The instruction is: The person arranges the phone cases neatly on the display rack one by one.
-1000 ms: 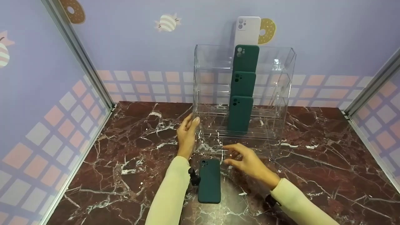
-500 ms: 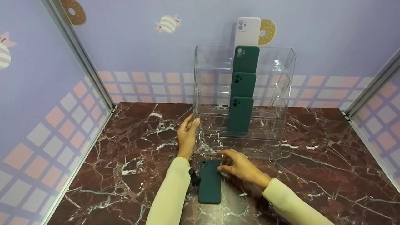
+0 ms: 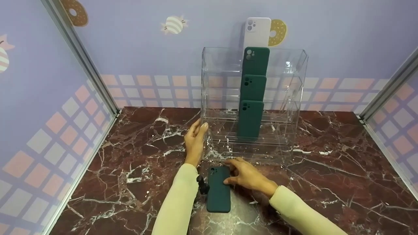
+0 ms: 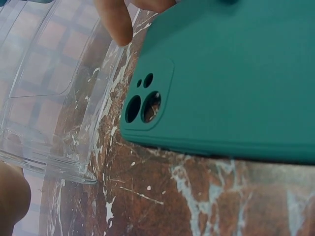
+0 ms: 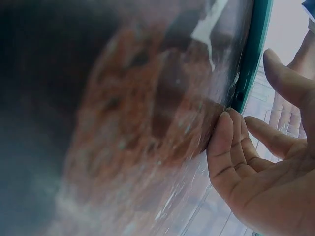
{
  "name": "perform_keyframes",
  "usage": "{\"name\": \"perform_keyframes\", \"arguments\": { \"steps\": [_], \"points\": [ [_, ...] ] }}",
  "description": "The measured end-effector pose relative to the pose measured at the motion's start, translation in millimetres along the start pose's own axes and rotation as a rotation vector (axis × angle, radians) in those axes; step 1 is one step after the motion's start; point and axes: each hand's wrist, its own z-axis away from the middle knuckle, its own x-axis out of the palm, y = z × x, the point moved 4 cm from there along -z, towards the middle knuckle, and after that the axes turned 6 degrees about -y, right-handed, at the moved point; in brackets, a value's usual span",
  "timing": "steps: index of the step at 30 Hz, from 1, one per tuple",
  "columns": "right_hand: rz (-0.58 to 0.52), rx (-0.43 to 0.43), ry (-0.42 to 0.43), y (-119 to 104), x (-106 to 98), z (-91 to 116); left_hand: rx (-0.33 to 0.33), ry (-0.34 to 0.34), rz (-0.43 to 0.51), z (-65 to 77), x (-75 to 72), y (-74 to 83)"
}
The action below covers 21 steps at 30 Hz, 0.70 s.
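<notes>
A dark green phone case (image 3: 218, 194) lies flat on the marble-patterned table in front of a clear acrylic display rack (image 3: 251, 156). At the case's upper right edge is my right hand (image 3: 247, 174). Its fingertips touch the edge near the top corner in the right wrist view, while the thumb (image 5: 283, 78) stands a little off it. My left hand (image 3: 195, 143) rests against the rack's lower left side. The left wrist view shows the case's camera cutouts (image 4: 142, 105) close up, with the rack's clear wall (image 4: 49, 98) beside them.
A column of dark green cases (image 3: 250, 120) stands in the rack's lower tiers, with a white case (image 3: 257, 32) at the top. Lilac patterned walls (image 3: 147, 49) enclose the back and sides. A black wrist mount (image 3: 203, 186) on the left sleeve overlaps the table beside the loose case.
My right hand has moved left and toward me, from beside the rack's front to the loose case's right edge. The left hand, rack and cases stay put.
</notes>
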Motion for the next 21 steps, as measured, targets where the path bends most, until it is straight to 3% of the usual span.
{"name": "perform_keyframes", "arguments": {
  "steps": [21],
  "points": [
    [0.040,0.012,-0.019,0.1,1.4,-0.5,-0.002,0.000,0.014,-0.2,-0.1,0.0]
  ]
}}
